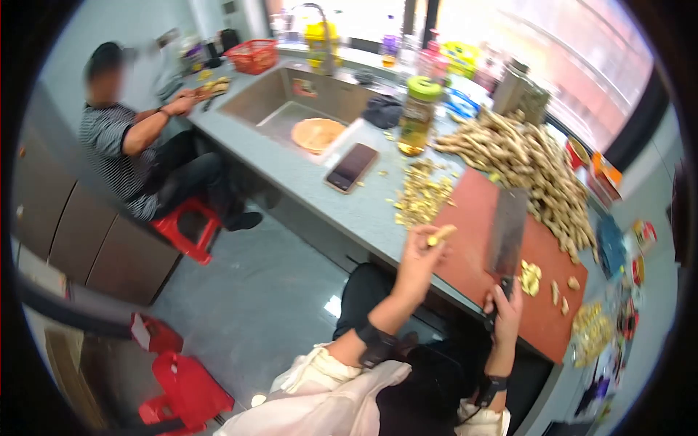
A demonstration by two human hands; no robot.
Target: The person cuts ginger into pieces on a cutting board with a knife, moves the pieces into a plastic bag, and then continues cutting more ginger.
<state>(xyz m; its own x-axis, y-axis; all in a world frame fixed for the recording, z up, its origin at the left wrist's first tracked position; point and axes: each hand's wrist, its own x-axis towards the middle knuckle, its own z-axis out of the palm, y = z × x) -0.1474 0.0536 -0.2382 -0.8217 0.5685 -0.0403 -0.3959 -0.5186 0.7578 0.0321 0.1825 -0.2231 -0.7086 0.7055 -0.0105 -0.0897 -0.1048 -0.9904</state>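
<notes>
My left hand (417, 263) is closed on a piece of ginger root (441, 235), held over the left edge of the red-brown cutting board (465, 218). In my right hand (504, 309) is the black handle of a cleaver (507, 232); its broad blade points away from me above the board. A heap of chopped ginger (422, 192) lies on the counter beyond my left hand. Right of the blade, a small group of yellow slices (530, 278) and a few ginger bits sit on the board. Behind it rises a large pile of whole ginger (523, 156).
A phone (352, 168) lies near the counter's front edge, beside a sink (240, 102) holding an orange round basin (318, 134). A green-lidded jar (418, 120) stands by the chopped heap. Another person (138, 138) sits at the far left on a red stool (190, 231).
</notes>
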